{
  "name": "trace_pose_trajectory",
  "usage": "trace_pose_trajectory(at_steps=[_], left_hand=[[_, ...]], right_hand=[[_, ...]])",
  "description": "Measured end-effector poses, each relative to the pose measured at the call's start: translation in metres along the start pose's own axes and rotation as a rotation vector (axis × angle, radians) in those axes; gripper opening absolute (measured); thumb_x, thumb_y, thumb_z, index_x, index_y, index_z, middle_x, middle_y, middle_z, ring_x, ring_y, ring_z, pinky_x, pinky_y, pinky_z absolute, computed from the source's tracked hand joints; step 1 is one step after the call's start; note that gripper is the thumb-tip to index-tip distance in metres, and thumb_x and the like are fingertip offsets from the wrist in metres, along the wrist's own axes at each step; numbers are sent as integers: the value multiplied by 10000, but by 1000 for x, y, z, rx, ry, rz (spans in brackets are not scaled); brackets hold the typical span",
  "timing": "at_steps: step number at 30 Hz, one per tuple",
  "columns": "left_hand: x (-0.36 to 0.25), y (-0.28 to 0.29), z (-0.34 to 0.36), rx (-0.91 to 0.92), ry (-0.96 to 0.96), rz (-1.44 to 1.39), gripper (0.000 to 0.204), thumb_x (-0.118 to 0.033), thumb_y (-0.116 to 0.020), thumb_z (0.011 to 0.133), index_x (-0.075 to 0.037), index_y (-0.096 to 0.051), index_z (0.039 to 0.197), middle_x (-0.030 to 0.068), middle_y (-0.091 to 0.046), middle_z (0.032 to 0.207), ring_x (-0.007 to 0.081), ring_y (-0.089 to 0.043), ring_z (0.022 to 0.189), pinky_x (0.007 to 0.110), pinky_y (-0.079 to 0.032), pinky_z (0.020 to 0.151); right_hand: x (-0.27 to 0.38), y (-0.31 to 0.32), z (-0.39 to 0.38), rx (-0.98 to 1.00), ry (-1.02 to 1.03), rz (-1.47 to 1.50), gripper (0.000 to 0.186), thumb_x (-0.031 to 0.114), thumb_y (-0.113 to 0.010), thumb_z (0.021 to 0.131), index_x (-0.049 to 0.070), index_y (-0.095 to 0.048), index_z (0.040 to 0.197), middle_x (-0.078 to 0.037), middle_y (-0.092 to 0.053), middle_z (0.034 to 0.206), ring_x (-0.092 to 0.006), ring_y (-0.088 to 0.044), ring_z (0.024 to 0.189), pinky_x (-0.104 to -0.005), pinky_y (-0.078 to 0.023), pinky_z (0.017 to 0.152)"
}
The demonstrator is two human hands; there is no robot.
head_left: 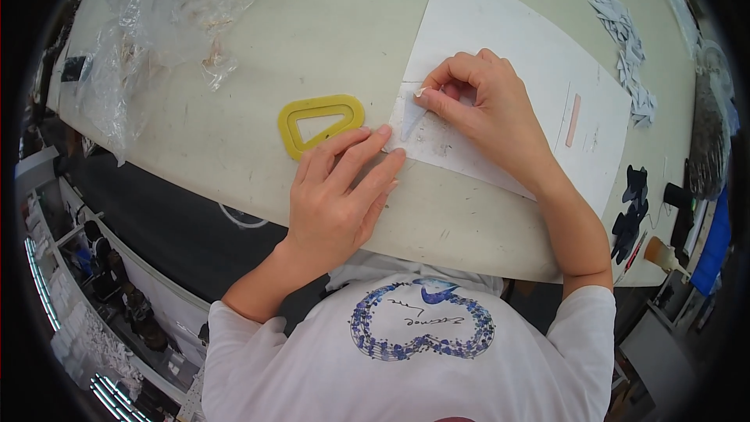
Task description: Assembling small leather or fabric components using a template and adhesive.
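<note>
Crumpled clear plastic [133, 70] filled the upper left of the frame, while a yellow frame [324, 105] with an open middle lay on the table [258, 141] left of centre. Beside it, a left hand [332, 195] held nothing visible, its fingers spread, the tips near the paper's lower-left corner. At centre, a small grey-blue triangle [412, 119] lay on the white paper [500, 23], apart from the yellow frame. A right hand [488, 98] pinched a thin white scrap [421, 92] above it between thumb and forefinger. The work appeared unfinished, the scrap not yet put down. Farther right lay a pink strip [573, 120]; whether the pale pieces [625, 43] at upper right were finished could not be told.
</note>
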State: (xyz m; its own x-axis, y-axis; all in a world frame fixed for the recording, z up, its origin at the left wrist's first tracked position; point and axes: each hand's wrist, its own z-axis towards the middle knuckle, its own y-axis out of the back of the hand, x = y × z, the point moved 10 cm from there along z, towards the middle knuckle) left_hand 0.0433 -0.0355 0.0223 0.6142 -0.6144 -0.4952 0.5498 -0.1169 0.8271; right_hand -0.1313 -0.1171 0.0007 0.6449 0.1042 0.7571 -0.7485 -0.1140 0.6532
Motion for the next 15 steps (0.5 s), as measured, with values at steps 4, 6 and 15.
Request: trace_pose_trajectory(at_steps=[4, 6, 15], left_hand=[[2, 0, 3, -22, -6, 29, 452, -99, -809, 880, -86, -774, 1330, 70, -728, 1372, 295, -664, 1206, 438, -537, 977], [3, 0, 7, -23, -1, 47, 525, -99, -803, 882, -100, -749, 1405, 49, -725, 1325, 280, -648, 1175, 428, -522, 979], [-3, -10, 11, 17, -38, 199, 602, -127, -802, 878, -112, -720, 1474, 7, -685, 1287, 238, -607, 1156, 395, -451, 944]], right_hand=[[4, -1, 0, -6, 13, -7, 156, 239, -832, 916, 88, -815, 880, -14, -665, 702, -210, -558, 790, -380, -441, 779], [2, 0, 1, -6, 10, -3, 159, 246, -831, 915, 92, -816, 876, -13, -661, 695, -210, -557, 786, -380, -440, 779], [5, 3, 0, -16, 31, -53, 162, 263, -817, 929, 104, -797, 900, -10, -665, 703, -217, -577, 782, -385, -435, 786]])
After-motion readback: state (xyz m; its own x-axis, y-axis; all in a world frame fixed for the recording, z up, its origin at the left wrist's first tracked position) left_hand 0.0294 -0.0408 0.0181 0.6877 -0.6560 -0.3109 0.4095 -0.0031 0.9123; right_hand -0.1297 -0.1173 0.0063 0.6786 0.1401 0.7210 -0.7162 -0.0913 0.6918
